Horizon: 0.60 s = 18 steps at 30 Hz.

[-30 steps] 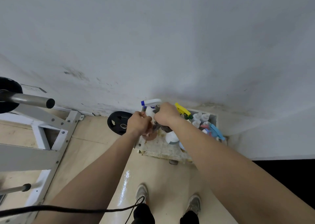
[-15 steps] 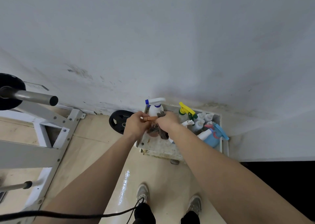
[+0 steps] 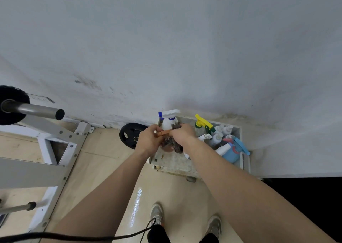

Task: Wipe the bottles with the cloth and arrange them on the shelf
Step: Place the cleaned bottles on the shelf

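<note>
Brown bottle [image 3: 167, 146], orange nozzle, wrapped in dark crumpled cloth [image 3: 176, 146].

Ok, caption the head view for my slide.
Both hands, left and right, work a dark cloth around an orange-capped bottle over a shelf of spray bottles.

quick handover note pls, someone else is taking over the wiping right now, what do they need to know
Left hand: shut on the orange-capped bottle, held over the left part of the shelf.
Right hand: shut on the dark cloth, pressed against that bottle.
Bottles: the white spray bottle with blue nozzle stands at the shelf's back left; the yellow-trigger bottle, small white bottles and blue spray bottle crowd the right side.
Done: cannot tell which bottles are already wiped.
Left: finish wiping the held bottle, set it on the shelf, then wipe and tidy any others.
</note>
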Motion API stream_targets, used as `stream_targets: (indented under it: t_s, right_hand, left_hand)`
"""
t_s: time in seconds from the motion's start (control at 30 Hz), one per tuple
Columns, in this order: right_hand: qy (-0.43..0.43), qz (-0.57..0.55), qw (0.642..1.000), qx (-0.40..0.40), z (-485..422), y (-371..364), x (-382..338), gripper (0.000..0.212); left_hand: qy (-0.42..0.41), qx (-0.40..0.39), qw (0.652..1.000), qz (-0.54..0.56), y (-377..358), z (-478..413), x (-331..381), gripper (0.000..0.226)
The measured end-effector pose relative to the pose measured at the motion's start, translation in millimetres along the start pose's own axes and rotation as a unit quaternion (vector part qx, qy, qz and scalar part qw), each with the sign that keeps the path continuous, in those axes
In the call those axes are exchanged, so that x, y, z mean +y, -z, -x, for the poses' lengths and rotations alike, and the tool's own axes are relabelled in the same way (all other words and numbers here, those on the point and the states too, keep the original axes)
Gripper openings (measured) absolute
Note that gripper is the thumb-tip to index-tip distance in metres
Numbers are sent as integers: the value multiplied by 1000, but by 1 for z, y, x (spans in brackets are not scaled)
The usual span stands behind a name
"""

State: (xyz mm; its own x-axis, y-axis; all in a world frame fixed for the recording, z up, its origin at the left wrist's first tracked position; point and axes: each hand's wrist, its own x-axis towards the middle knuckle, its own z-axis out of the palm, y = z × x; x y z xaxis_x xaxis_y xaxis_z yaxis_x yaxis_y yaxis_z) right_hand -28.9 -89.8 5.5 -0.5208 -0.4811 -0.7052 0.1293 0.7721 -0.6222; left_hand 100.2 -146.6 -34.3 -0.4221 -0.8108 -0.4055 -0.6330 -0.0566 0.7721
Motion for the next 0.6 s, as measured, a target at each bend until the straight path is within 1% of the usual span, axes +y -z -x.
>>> stream_targets:
  t_s: [0.07,0.13,0.2,0.27,0.3,0.37,0.43,0.47,0.53,0.57,0.6]
  right_hand:
    - [-10,-2,1000,-4,-1,0,0,18]
    - [-14,-4,1000,-11,-4,-3,-1,26]
    - [-17,16,1000,-18,-10,-8,2,33]
    - [-16,39,999,-15,-14,-9,1,31]
    - [-8,49,999,-7,-9,-5,-3,26]
    - [30,84,996,2,5,11,-17,12]
    - [76,106,991,15,10,34,-31,14]
    - [102,114,988,25,14,48,-40,15]
    - [151,134,978,44,23,74,-57,10]
    - [177,158,970,56,24,89,-63,9]
    - [203,207,955,69,25,103,-68,8]
  left_hand:
    - [1,0,1000,0,3,-1,0,11]
    - [3,-7,1000,-9,4,-2,1,11]
    - [6,-18,1000,-21,4,-2,1,12]
    - [14,-34,999,-36,6,-2,3,13]
    - [19,-45,997,-56,9,-1,5,18]
    - [29,-64,990,-124,18,1,13,38]
    - [32,-61,983,-170,31,1,26,59]
    - [30,-51,983,-174,37,1,34,64]
    - [10,-20,983,-183,46,1,54,58]
    - [-5,-2,982,-191,49,0,65,52]
    - [-19,14,981,-192,51,-2,74,45]
